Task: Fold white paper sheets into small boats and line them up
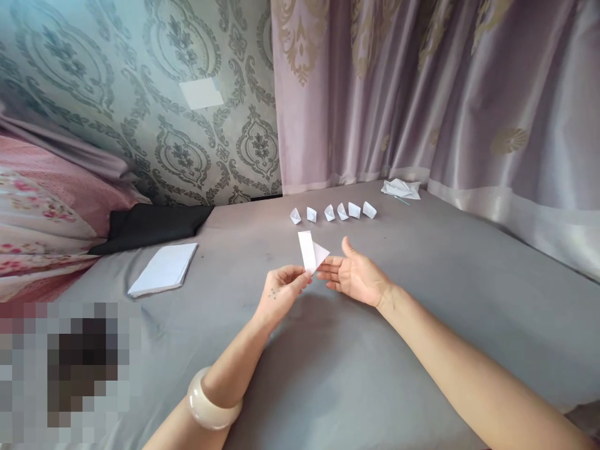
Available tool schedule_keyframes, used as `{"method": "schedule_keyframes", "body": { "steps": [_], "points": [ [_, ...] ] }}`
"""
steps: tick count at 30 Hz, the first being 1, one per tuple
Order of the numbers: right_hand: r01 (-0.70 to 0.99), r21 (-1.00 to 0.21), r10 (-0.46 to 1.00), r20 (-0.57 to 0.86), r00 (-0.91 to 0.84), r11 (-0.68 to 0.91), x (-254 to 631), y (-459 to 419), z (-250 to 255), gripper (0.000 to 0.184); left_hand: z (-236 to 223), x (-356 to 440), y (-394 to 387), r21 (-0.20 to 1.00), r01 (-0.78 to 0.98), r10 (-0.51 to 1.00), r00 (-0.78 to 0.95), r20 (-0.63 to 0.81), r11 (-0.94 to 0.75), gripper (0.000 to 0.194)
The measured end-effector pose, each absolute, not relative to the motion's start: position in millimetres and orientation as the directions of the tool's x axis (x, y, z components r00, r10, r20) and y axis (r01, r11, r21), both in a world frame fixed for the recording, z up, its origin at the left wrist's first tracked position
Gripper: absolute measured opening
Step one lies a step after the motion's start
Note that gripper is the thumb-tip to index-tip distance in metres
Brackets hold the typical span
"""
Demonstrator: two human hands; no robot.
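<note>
While left hand (281, 289) edge-pinches folded paper (307, 251), right hand (357, 274) hovers open.

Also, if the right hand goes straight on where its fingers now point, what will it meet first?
Most likely the folded paper in the left hand; the right hand looks very near it, though depth is unclear.

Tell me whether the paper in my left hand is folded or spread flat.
Folded: the paper in your left hand shows a narrow strip with a pointed triangular flap sticking out beside it.
</note>
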State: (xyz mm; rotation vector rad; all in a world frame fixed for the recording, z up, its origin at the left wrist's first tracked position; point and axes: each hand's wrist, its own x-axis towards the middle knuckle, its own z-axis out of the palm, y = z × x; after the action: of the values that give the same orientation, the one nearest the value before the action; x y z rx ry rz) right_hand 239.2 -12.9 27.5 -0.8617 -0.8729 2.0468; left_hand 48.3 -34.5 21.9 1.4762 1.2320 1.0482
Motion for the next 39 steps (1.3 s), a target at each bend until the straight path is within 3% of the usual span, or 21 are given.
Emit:
{"method": "schedule_keyframes", "body": {
  "steps": [2,5,13,19,29,32,39],
  "points": [
    [-0.375,-0.852,0.851,-0.143,-0.506,-0.366,238,-17,28,0.054,26,51,-36,0.994,0.086,0.984,0.164,-0.073,0.059,0.024],
    [-0.297,-0.922,0.845,-0.058,-0.532,-0.250,229,-23,24,0.041,29,53,-39,0.996,0.023,0.969,0.228,-0.093,0.090,0.022],
    [-0.329,-0.902,0.925,-0.161,-0.344,-0.280,219,-21,13,0.025,21,58,-40,0.991,0.131,0.957,0.284,-0.064,0.028,0.028],
    [-0.300,-0.936,0.961,-0.105,-0.257,-0.182,234,-16,25,0.021,14,57,-37,0.961,0.267,0.950,0.312,-0.020,-0.068,0.027],
    [-0.300,-0.942,0.987,-0.132,-0.088,-0.153,229,-20,25,0.022,15,57,-39,0.786,0.561,0.941,0.330,0.076,-0.260,0.025],
    [-0.315,-0.937,0.989,-0.144,-0.035,-0.147,225,-22,26,0.023,12,59,-38,0.795,0.549,0.944,0.317,0.087,-0.258,0.024],
    [-0.246,-0.965,0.995,-0.096,0.014,-0.089,220,-27,28,0.023,10,57,-32,0.921,0.385,0.955,0.288,-0.069,-0.050,0.029]
  ]
}}
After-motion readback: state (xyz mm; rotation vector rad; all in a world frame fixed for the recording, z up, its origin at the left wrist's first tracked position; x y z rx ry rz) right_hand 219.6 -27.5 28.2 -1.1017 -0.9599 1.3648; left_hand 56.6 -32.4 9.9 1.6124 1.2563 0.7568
